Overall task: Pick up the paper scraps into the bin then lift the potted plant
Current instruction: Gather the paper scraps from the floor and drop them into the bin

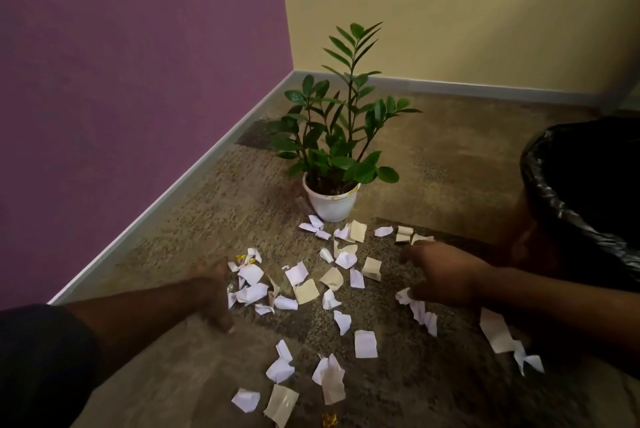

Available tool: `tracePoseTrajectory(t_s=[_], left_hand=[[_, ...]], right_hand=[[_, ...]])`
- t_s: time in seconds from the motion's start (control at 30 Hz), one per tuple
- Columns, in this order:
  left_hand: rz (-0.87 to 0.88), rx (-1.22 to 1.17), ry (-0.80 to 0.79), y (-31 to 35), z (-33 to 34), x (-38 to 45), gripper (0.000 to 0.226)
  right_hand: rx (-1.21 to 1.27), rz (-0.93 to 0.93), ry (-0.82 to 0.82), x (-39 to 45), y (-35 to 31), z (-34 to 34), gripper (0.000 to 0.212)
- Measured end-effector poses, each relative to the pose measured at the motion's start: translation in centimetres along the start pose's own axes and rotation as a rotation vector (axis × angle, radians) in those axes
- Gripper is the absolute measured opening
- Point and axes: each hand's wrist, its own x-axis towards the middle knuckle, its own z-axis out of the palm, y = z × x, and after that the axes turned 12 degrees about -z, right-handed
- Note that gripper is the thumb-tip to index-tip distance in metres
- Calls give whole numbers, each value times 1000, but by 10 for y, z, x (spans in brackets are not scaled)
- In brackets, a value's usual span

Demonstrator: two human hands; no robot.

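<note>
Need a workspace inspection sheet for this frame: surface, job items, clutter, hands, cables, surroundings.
Surface: mottled brown carpet floor, strewn with scraps.
Job's things: torn white and beige paper scraps scattered in front of the pot; green leafy plant in a white plastic pot upright near the corner; bin lined with a black plastic bag at right, contents not visible.
Clutter: small gold foil wrappers among the scraps.
Grippers: left hand low at the scraps' left edge; right hand down on the carpet, fingers touching scraps; grip unclear for both.
Cables: nothing seen.
Surroundings: purple wall, pale yellow wall, grey skirting board.
</note>
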Motion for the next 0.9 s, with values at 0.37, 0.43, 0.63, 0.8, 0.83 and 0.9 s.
tracePoseTrajectory(t_s=[0.37, 0.43, 0.63, 0.8, 0.83, 0.9], left_hand=[[22, -203, 71, 5, 11, 39, 155], [71, -172, 57, 12, 14, 47, 144], [113, -283, 154, 28, 27, 67, 118], [314, -394, 219, 36, 32, 74, 54], [335, -402, 203, 38, 32, 74, 47], [367, -439, 189, 41, 33, 75, 36]], right_hand=[[28, 6, -126, 63, -3, 30, 125], [48, 24, -99, 80, 2, 30, 131], [135, 92, 10, 118, 24, 30, 137], [189, 140, -10, 139, 33, 42, 133], [182, 145, -38, 144, 31, 43, 133], [135, 123, -102, 152, 23, 45, 132]])
